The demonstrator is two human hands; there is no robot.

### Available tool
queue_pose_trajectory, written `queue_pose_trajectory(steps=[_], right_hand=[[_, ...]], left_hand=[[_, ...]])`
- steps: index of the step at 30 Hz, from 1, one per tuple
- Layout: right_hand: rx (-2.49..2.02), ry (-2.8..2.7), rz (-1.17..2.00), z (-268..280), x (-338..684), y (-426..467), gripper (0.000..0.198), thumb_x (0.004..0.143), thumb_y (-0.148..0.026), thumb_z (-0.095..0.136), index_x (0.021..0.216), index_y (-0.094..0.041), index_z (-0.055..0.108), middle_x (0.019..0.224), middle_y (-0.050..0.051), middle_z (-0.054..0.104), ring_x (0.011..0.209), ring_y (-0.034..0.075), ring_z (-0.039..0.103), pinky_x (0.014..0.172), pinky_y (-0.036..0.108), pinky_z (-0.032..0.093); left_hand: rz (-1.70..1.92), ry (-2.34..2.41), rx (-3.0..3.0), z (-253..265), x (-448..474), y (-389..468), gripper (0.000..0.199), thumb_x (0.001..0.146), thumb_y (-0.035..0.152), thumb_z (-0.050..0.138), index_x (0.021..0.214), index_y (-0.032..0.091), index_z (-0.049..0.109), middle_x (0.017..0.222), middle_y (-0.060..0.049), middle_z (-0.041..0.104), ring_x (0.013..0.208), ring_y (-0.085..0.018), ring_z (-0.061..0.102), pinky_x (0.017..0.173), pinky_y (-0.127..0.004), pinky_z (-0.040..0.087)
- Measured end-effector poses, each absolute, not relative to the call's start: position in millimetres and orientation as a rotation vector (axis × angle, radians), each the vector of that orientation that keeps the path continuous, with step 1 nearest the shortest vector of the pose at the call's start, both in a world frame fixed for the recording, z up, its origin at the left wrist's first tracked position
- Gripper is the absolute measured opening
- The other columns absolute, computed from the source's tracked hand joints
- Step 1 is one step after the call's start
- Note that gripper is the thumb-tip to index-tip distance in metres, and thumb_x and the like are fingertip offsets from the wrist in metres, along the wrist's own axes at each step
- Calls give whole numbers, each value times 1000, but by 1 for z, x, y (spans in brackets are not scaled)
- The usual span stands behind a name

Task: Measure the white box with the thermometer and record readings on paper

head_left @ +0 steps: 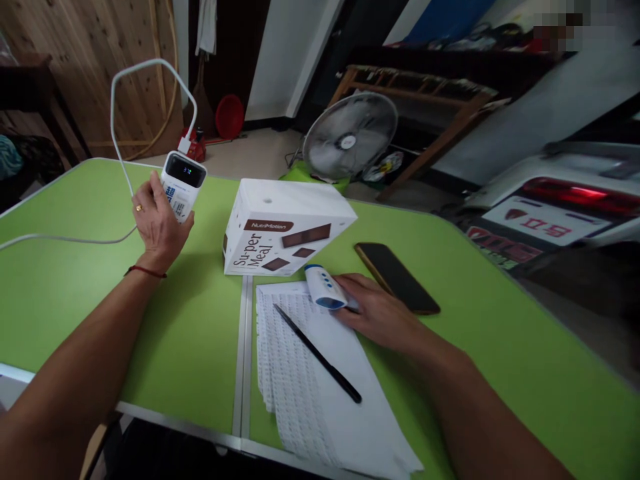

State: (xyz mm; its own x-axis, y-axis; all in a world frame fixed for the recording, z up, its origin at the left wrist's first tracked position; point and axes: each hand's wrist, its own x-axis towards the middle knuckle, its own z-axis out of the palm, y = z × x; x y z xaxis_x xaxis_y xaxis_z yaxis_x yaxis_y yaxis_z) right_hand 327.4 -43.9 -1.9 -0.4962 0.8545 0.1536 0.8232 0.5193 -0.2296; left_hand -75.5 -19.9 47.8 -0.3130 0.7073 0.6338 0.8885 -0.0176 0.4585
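My left hand (159, 217) grips a white power bank (183, 190) with a lit dark display, held at the far left part of the table. A white cable (114, 127) is plugged into its top end and loops up and back down. My right hand (375, 310) has its fingers around a small white handheld device (323, 285) with blue buttons and a blue end, above the printed papers (340, 347). Across those papers lies a black pen (320, 357). Between my hands stands a white "Su-per Meal" box (285, 230). A dark phone (397, 277) lies just beyond my right hand.
The green folding table (190, 320) has a metal seam (243, 360) down its middle. Beyond it stand a fan (350, 137) and a wooden frame (425, 147). A white vehicle with a red light (585, 193) is close on the right. A red basin (230, 117) sits farther back.
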Motion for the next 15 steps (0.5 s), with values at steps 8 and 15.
queue_pose_trajectory(steps=[8, 15], right_hand=[[-1471, -2494, 234, 0, 325, -46, 36, 87, -33, 52, 117, -20, 67, 119, 18, 70, 107, 36, 69, 92, 53, 58], [-1517, -2551, 242, 2, 325, -46, 46, 89, -34, 47, 122, -9, 65, 124, 24, 67, 113, 37, 67, 99, 55, 56]], left_hand=[[-1253, -2044, -1716, 49, -75, -21, 95, 75, 26, 74, 157, 7, 30, 150, -28, 38, 145, -51, 30, 120, -70, 24], [-1207, -2000, -1652, 47, -75, -19, 88, 73, 28, 74, 151, 7, 39, 145, -27, 46, 139, -46, 40, 119, -66, 30]])
